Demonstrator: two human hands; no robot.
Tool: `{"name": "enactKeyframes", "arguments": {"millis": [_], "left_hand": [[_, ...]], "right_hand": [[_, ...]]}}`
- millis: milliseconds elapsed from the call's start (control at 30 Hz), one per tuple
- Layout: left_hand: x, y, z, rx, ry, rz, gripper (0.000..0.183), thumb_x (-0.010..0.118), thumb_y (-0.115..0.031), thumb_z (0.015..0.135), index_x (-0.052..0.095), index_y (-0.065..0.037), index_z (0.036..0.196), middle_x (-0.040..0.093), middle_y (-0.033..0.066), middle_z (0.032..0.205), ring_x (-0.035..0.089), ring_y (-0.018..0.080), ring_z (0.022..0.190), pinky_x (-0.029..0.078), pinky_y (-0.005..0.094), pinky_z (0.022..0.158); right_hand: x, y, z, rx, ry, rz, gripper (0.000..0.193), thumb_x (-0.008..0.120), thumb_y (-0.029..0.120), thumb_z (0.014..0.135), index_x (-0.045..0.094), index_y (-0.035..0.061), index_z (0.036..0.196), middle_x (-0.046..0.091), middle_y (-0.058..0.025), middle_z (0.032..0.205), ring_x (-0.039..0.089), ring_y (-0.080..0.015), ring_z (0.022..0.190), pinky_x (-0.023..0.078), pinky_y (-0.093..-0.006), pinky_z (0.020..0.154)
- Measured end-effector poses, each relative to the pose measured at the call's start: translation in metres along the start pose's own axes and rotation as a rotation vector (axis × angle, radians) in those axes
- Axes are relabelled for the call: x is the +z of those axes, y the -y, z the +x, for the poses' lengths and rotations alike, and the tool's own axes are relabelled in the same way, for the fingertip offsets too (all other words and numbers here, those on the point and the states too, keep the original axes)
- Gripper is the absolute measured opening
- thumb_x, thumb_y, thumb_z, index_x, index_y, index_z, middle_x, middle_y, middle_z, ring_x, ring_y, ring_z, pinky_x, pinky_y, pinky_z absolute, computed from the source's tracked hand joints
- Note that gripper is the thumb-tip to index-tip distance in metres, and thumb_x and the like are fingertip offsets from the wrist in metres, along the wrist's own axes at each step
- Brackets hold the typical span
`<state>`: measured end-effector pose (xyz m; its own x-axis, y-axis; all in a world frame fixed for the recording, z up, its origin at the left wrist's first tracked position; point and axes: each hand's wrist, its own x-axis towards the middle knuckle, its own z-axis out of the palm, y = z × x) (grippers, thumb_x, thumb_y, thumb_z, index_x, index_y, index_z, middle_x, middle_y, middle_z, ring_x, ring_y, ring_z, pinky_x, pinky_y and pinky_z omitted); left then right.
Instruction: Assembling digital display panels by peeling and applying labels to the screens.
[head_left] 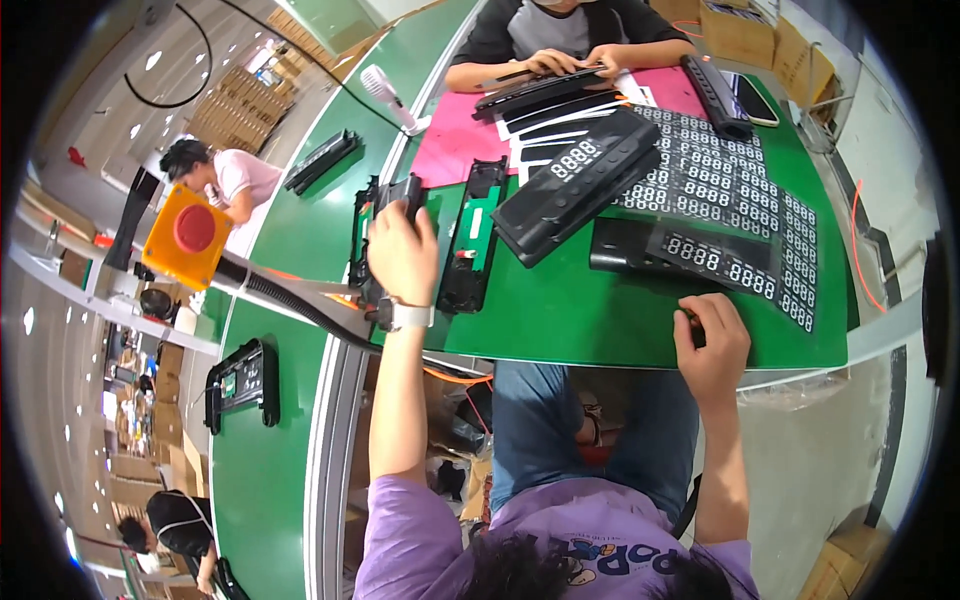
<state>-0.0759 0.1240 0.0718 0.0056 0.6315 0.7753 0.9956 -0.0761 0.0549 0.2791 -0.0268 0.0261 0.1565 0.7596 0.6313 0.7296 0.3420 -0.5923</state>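
My left hand (404, 258), a watch at its wrist, is closed over a black plastic housing (402, 190) at the left of the green table. The hand covers part of it. Just right of it lies a long open black housing (473, 235) with a green circuit board inside. My right hand (714, 345) is at the table's front edge with its fingers curled. Something small and dark shows between thumb and fingers, too little to name. Beyond that hand lies a dark display panel strip (715, 252) over another black housing (617, 248).
A buttoned black housing (575, 185) lies mid-table beside sheets of digit-patterned film (725, 185). Across, a co-worker handles a black housing (540, 92) over a pink mat (445, 135). A red stop button (195, 228) stands by the green conveyor (262, 480), which carries an open housing (243, 385).
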Motion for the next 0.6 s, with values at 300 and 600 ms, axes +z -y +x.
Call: {"name": "enactKeyframes", "arguments": {"millis": [300, 600], "left_hand": [[-0.007, 0.047, -0.018, 0.068, 0.45, 0.392, 0.056, 0.078, -0.047, 0.077, 0.059, -0.001, 0.103, 0.062, 0.0162, 0.104, 0.06, 0.0338, 0.099, 0.054, 0.0427, 0.081], [-0.004, 0.029, 0.006, 0.047, 0.593, 0.458, 0.064, 0.086, -0.02, 0.063, 0.054, 0.013, 0.108, 0.069, 0.0185, 0.083, 0.07, 0.0301, 0.083, 0.059, 0.0353, 0.068]], "right_hand": [[0.001, 0.001, -0.002, -0.017, -0.021, -0.035, 0.011, 0.07, 0.002, 0.079, 0.065, 0.0043, 0.089, 0.062, -0.0075, 0.086, 0.062, -0.0271, 0.076, 0.05, -0.0372, 0.065], [0.001, -0.002, -0.003, -0.024, -0.021, -0.037, 0.011, 0.07, 0.004, 0.079, 0.065, 0.0054, 0.088, 0.061, -0.0073, 0.085, 0.062, -0.0274, 0.077, 0.049, -0.038, 0.065]]}}
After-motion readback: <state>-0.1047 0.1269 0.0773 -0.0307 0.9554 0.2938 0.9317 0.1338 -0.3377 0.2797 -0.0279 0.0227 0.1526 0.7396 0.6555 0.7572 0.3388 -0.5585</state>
